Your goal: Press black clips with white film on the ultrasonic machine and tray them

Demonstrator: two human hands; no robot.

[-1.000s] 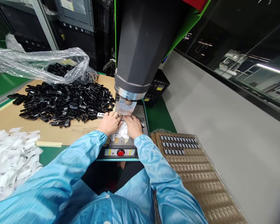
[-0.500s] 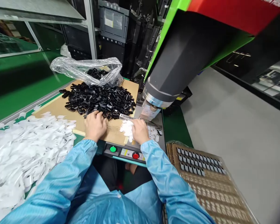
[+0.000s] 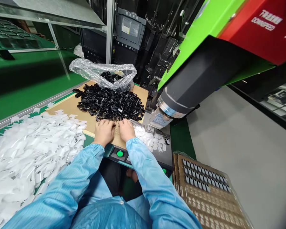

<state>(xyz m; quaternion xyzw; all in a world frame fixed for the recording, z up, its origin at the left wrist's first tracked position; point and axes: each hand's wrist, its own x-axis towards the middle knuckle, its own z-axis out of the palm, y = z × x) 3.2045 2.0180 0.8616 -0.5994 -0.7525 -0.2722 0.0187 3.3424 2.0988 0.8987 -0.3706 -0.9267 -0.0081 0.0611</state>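
Observation:
My left hand [image 3: 104,132] rests at the near edge of a heap of small black plastic parts [image 3: 112,103], fingers curled and pressed together. Close on its right, my right hand [image 3: 126,130] also has bent, closed fingers against that edge of the heap. Both sets of fingertips are partly hidden, so what they hold cannot be made out. Thin white plastic pieces [image 3: 150,140] lie in a small pile just right of my right hand. Beyond them the metal head [image 3: 160,118] of a press machine stands over the work plate.
A large heap of white pieces [image 3: 38,152] covers the left side. A clear plastic bag [image 3: 85,68] with black parts lies behind the black heap. A green button [image 3: 119,154] sits on the front panel. A tray [image 3: 212,197] with rows of parts stands low at right.
My right hand has left the small white pile and moved left to the black heap, beside my left hand. More white pieces now show on the plate. The whole view has shifted somewhat.

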